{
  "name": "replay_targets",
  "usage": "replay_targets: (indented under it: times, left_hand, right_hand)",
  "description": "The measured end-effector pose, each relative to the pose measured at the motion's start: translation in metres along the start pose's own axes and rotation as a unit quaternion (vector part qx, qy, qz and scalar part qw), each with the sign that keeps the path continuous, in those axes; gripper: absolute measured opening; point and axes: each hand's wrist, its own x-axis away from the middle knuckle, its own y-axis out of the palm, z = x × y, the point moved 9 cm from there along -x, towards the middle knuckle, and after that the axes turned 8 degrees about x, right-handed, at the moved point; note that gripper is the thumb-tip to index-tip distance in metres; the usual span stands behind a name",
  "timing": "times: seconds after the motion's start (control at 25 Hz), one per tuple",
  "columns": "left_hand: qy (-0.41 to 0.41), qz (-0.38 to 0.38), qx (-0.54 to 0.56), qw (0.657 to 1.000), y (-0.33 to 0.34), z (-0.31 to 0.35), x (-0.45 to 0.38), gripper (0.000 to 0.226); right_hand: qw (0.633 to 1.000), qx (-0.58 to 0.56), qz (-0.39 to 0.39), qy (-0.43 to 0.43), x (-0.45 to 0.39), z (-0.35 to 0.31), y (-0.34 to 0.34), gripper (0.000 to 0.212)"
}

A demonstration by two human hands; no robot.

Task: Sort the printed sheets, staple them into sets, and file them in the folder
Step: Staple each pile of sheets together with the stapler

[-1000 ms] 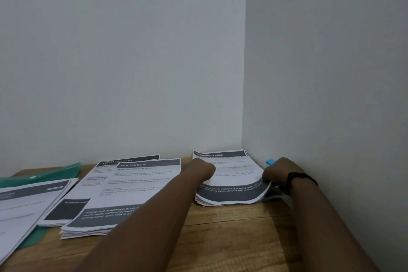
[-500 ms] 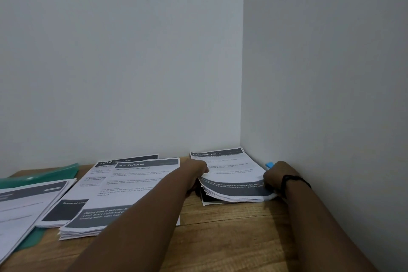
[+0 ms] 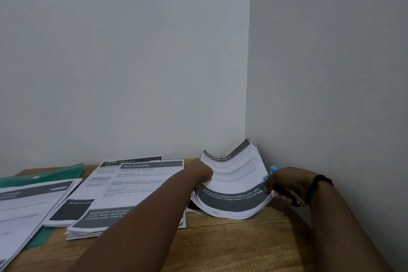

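A stack of printed sheets headed "DRESSING TABLE" (image 3: 234, 181) is lifted off the wooden table (image 3: 220, 247) in the far right corner, bowed in the middle with its far edge tilted up. My left hand (image 3: 202, 174) grips its left edge. My right hand (image 3: 287, 183) grips its right edge, and a blue object (image 3: 273, 169), perhaps a stapler, pokes out behind that hand. A few sheets (image 3: 194, 205) remain under the lifted stack. A "MULTI-ROOM" stack (image 3: 132, 196) lies left of centre. A green folder (image 3: 44, 174) lies at the far left.
Another printed stack (image 3: 28, 210) lies at the left edge over the green folder. A further sheet pile (image 3: 106, 174) sits partly under the "MULTI-ROOM" stack. White walls meet in a corner just behind the lifted sheets.
Both hands have raised the "DRESSING TABLE" stack from lying flat to bowed and tilted up at its far edge. The other piles have not moved.
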Motion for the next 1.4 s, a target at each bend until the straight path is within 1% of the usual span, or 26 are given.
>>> replay_targets:
  times: [0.04, 0.08, 0.12, 0.16, 0.2, 0.24, 0.32, 0.36, 0.44, 0.52, 0.56, 0.6, 0.68, 0.8, 0.84, 0.88, 1.0, 1.08, 1.16, 1.2, 1.28, 1.36, 1.4]
  left_hand:
    - [0.013, -0.008, -0.006, 1.000, 0.000, 0.000, 0.000, 0.004]
    - [0.015, -0.011, -0.016, 1.000, 0.003, -0.004, -0.009, 0.016]
    - [0.016, -0.028, -0.045, 0.998, 0.006, -0.004, -0.010, 0.022]
    - [0.034, -0.021, -0.068, 0.997, 0.006, -0.002, -0.013, 0.018]
    - [0.053, -0.025, -0.079, 0.995, 0.007, 0.002, -0.006, 0.013]
    - [0.048, -0.032, -0.088, 0.994, 0.013, 0.000, -0.012, 0.021]
    - [0.058, -0.015, -0.104, 0.993, 0.014, 0.001, -0.014, 0.039]
    - [0.068, -0.007, -0.098, 0.993, 0.013, 0.003, -0.012, 0.043]
    - [0.076, -0.001, -0.078, 0.994, 0.014, 0.003, -0.014, 0.046]
    - [0.055, -0.014, 0.001, 0.998, 0.015, -0.003, -0.014, 0.046]
    - [0.032, -0.032, 0.083, 0.995, 0.018, -0.009, -0.017, 0.045]
    - [0.007, -0.048, 0.177, 0.983, 0.020, -0.013, -0.016, 0.044]
    - [-0.039, -0.090, 0.328, 0.940, 0.019, -0.016, -0.002, 0.040]
    - [-0.054, -0.136, 0.469, 0.871, -0.009, -0.013, 0.012, 0.031]
    - [-0.043, -0.141, 0.501, 0.853, -0.025, -0.011, 0.018, 0.030]
    - [-0.014, -0.138, 0.513, 0.847, -0.042, -0.010, 0.021, 0.031]
    - [0.101, -0.094, 0.495, 0.858, -0.093, -0.005, 0.030, 0.044]
    - [0.161, -0.100, 0.503, 0.843, -0.111, 0.005, 0.042, 0.046]
    - [0.202, -0.124, 0.518, 0.822, -0.114, 0.022, 0.056, 0.037]
    - [0.216, -0.115, 0.519, 0.819, -0.112, 0.029, 0.060, 0.030]
    - [0.235, -0.059, 0.511, 0.825, -0.107, 0.042, 0.063, 0.015]
    - [0.250, -0.012, 0.498, 0.831, -0.096, 0.050, 0.062, 0.012]
    - [0.251, -0.005, 0.496, 0.831, -0.088, 0.052, 0.060, 0.013]
  right_hand:
    - [1.000, 0.003, -0.012, 0.000, 0.007, 0.002, -0.002, 0.019]
    - [1.000, 0.001, -0.020, -0.003, 0.014, 0.002, -0.004, 0.015]
    - [1.000, -0.004, -0.025, -0.006, 0.014, 0.003, -0.005, 0.010]
    - [1.000, -0.006, -0.025, -0.007, 0.011, 0.003, -0.005, 0.011]
    - [1.000, -0.006, -0.013, -0.005, 0.002, 0.005, -0.005, 0.017]
    - [1.000, -0.010, 0.015, -0.003, -0.007, 0.007, -0.006, 0.023]
    - [0.996, -0.005, 0.086, -0.009, -0.023, 0.009, -0.009, 0.032]
    - [0.995, -0.003, 0.098, -0.012, -0.027, 0.010, -0.008, 0.036]
    - [0.994, -0.017, 0.103, -0.018, -0.029, 0.011, -0.006, 0.034]
    - [0.994, -0.041, 0.097, -0.040, -0.029, 0.008, -0.007, 0.032]
    - [0.992, -0.053, 0.101, -0.058, -0.028, 0.003, -0.009, 0.031]
    - [0.988, -0.064, 0.112, -0.083, -0.024, -0.005, -0.012, 0.028]
    - [0.974, -0.078, 0.151, -0.147, -0.012, -0.025, -0.020, 0.017]
    - [0.935, -0.141, 0.202, -0.257, 0.016, -0.054, -0.031, 0.017]
    - [0.919, -0.162, 0.217, -0.288, 0.026, -0.062, -0.033, 0.020]
    - [0.905, -0.175, 0.230, -0.312, 0.034, -0.068, -0.035, 0.021]
    - [0.876, -0.185, 0.262, -0.361, 0.051, -0.082, -0.034, 0.019]
    - [0.865, -0.175, 0.284, -0.376, 0.060, -0.088, -0.033, 0.016]
    - [0.862, -0.166, 0.290, -0.382, 0.066, -0.090, -0.030, 0.017]
    - [0.860, -0.161, 0.293, -0.385, 0.068, -0.090, -0.028, 0.018]
    - [0.855, -0.152, 0.315, -0.383, 0.069, -0.085, -0.029, 0.015]
    - [0.849, -0.155, 0.346, -0.368, 0.066, -0.076, -0.033, 0.011]
    - [0.849, -0.159, 0.355, -0.358, 0.062, -0.071, -0.036, 0.010]
